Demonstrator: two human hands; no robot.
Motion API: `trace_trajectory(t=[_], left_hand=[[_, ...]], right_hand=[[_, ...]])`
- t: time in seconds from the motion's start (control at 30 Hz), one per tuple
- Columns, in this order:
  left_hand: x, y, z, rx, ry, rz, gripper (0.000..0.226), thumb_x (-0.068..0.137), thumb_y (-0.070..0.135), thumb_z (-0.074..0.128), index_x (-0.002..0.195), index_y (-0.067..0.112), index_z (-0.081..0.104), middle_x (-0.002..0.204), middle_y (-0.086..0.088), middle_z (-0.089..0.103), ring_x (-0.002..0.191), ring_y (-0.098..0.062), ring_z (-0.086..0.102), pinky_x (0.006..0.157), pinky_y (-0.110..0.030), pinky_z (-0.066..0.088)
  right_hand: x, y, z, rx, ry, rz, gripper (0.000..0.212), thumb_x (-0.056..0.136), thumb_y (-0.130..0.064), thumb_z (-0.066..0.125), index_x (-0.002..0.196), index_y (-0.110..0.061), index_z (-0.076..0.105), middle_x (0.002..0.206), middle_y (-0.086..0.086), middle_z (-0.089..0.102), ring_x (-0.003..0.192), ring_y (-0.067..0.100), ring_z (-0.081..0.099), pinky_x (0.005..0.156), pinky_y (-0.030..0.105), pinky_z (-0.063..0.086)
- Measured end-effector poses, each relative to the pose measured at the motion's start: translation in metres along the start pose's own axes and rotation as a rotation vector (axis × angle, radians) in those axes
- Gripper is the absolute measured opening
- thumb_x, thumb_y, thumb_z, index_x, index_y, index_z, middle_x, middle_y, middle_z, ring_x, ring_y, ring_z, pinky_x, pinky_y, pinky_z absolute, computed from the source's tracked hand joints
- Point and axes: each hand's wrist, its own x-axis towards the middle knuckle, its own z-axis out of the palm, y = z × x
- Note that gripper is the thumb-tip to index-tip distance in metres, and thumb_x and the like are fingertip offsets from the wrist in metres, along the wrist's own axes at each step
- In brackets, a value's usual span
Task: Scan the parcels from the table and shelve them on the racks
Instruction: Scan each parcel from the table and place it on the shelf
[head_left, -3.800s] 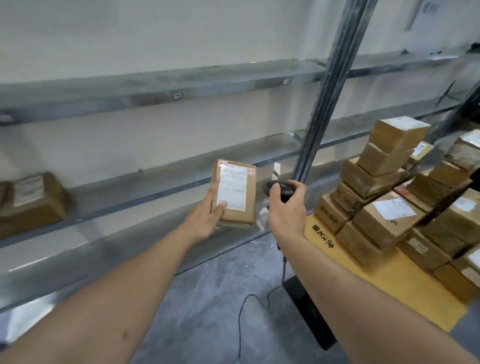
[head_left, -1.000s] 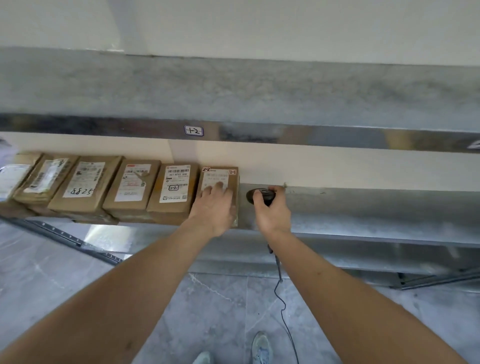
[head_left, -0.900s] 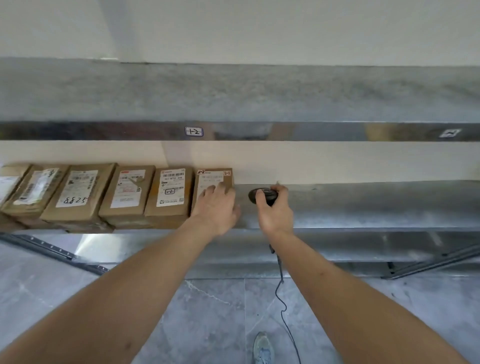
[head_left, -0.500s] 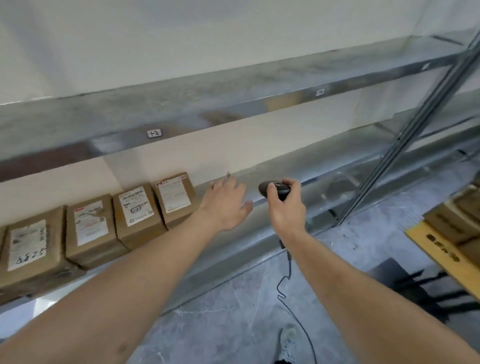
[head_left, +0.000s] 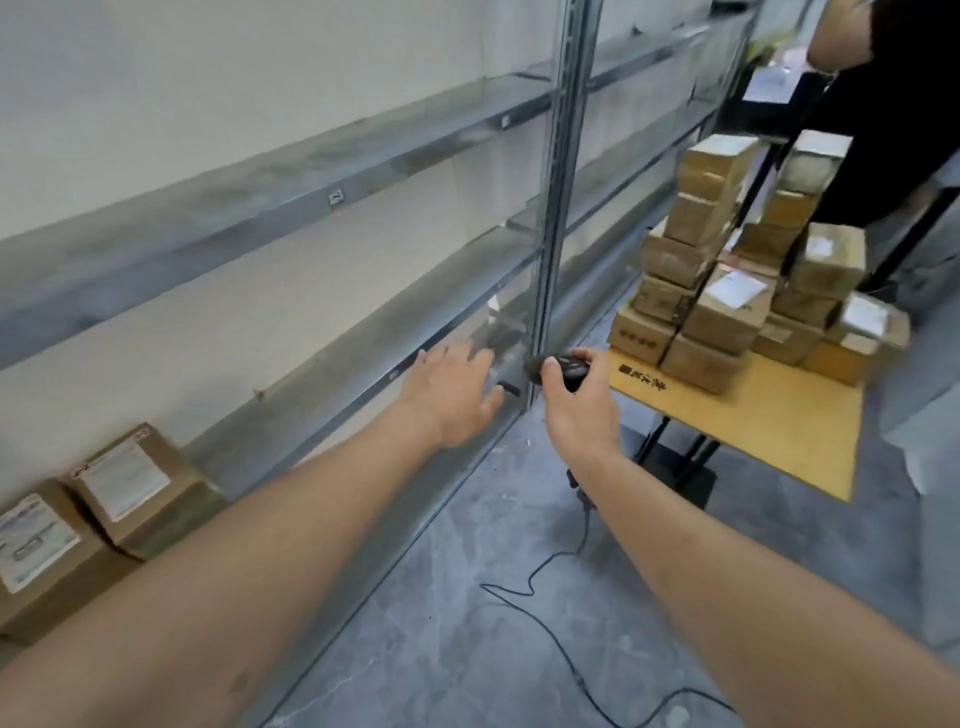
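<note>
My left hand (head_left: 451, 394) is empty with fingers spread, held in front of the metal rack (head_left: 322, 364). My right hand (head_left: 576, 410) grips a black corded barcode scanner (head_left: 563, 367). Two brown shelved parcels (head_left: 130, 483) with white labels sit on the low shelf at the far left. A pile of several brown parcels (head_left: 727, 291) is stacked on the yellow-topped table (head_left: 769, 431) to the right, beyond my right hand.
The scanner's black cable (head_left: 545, 587) trails over the grey floor. A vertical rack post (head_left: 558, 171) stands just behind my hands. Another person in black (head_left: 904, 98) stands at the upper right behind the table.
My left hand let go of the parcel on the shelf and came away empty. My view swung right from the shelved row to the table; the scanner stays in my right hand.
</note>
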Motion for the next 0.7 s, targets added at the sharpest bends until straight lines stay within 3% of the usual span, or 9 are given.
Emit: trace_trajectory(t=[0.2, 0.37, 0.57, 0.7], left_hand=[[0.064, 0.107, 0.002, -0.023, -0.004, 0.099, 0.061, 0.099, 0.056, 0.037, 0.141, 0.015, 0.051, 0.146, -0.012, 0.051, 0.133, -0.037, 0.049, 0.110, -0.053, 0.042], [0.106, 0.189, 0.002, -0.046, 0.001, 0.145, 0.056, 0.103, 0.051, 0.043, 0.145, 0.014, 0.049, 0.148, -0.012, 0.050, 0.134, -0.037, 0.047, 0.111, -0.053, 0.041], [0.145, 0.261, 0.015, -0.091, -0.047, 0.173, 0.055, 0.102, 0.050, 0.044, 0.143, 0.013, 0.051, 0.147, -0.013, 0.051, 0.134, -0.037, 0.048, 0.111, -0.053, 0.041], [0.184, 0.293, 0.021, -0.085, -0.072, 0.207, 0.069, 0.093, 0.057, 0.032, 0.143, 0.014, 0.051, 0.146, -0.013, 0.052, 0.135, -0.037, 0.048, 0.112, -0.054, 0.041]], right_hand=[[0.051, 0.031, -0.099, -0.001, 0.112, 0.026, 0.028, 0.104, -0.051, 0.052, 0.127, -0.036, 0.045, 0.099, -0.020, 0.059, 0.092, 0.018, 0.062, 0.081, 0.039, 0.047], [0.092, 0.057, -0.170, 0.007, 0.178, 0.059, 0.031, 0.101, -0.053, 0.054, 0.126, -0.038, 0.046, 0.108, -0.006, 0.067, 0.098, 0.025, 0.065, 0.089, 0.046, 0.056], [0.130, 0.086, -0.235, 0.011, 0.231, 0.113, 0.029, 0.101, -0.054, 0.053, 0.125, -0.039, 0.046, 0.103, -0.010, 0.065, 0.096, 0.022, 0.065, 0.085, 0.043, 0.055], [0.162, 0.103, -0.264, 0.029, 0.278, 0.159, 0.032, 0.102, -0.053, 0.052, 0.129, -0.039, 0.044, 0.104, -0.011, 0.064, 0.095, 0.019, 0.063, 0.083, 0.041, 0.053]])
